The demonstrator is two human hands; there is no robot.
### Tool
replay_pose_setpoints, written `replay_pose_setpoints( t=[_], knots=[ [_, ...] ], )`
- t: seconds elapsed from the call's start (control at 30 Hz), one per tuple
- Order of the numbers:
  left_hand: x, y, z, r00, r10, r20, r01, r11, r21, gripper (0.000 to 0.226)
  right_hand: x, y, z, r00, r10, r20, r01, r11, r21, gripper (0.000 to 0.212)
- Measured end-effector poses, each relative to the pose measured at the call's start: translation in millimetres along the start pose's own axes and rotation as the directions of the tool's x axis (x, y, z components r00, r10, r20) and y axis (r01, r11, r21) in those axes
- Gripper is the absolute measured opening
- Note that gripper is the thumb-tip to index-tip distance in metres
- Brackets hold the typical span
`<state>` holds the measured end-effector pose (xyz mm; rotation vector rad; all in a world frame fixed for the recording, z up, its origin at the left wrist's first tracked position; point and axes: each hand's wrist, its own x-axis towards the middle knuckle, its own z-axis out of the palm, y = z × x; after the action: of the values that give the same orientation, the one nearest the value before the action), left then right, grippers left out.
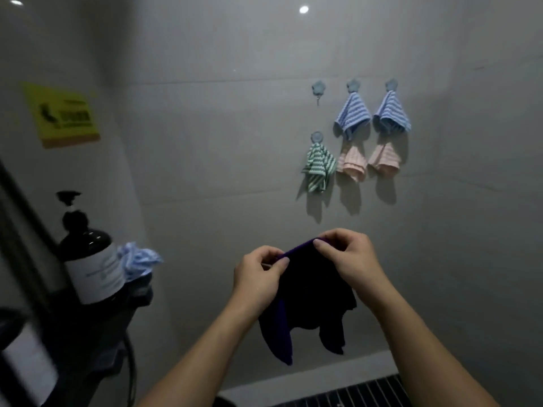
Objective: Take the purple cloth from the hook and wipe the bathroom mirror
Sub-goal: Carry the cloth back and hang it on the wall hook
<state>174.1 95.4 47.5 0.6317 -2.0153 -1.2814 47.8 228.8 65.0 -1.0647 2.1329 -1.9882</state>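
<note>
Pinching the purple cloth's [308, 292] top edge, left hand [258, 277] and right hand [349, 259] fingers closed, forearms raised.

Striped cloths [352, 116] hang on a grey wall [223, 142] beside a pump bottle [91, 259].
</note>
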Motion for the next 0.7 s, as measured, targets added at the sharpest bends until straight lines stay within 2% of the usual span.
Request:
replay_pose_setpoints(
  t=[0.13,0.27,0.43,0.57,0.7],
  knots=[
    [93.9,5.9,45.0,0.993,0.092,0.07,-0.092,0.996,0.0,0.005,90.9,27.3,-33.7,0.998,-0.059,0.037,0.059,0.998,-0.001,0.003],
    [184.1,20.7,77.0,0.981,0.146,0.131,-0.155,0.986,0.061,0.011,182.1,37.5,-55.1,0.989,-0.109,0.095,0.117,0.99,-0.078,0.012],
    [287.5,48.2,95.2,0.959,0.257,0.121,-0.269,0.958,0.102,0.021,281.8,31.3,-71.7,0.959,-0.254,0.126,0.271,0.951,-0.15,0.018],
    [365.6,69.2,98.4,0.939,0.325,0.116,-0.336,0.937,0.092,0.016,346.9,28.4,-84.4,0.935,-0.276,0.224,0.316,0.933,-0.171,0.029],
    [430.8,90.8,98.6,0.909,0.4,0.119,-0.413,0.903,0.121,0.016,404.6,24.2,-86.7,0.894,-0.41,0.179,0.447,0.838,-0.314,0.029]
  ],
)
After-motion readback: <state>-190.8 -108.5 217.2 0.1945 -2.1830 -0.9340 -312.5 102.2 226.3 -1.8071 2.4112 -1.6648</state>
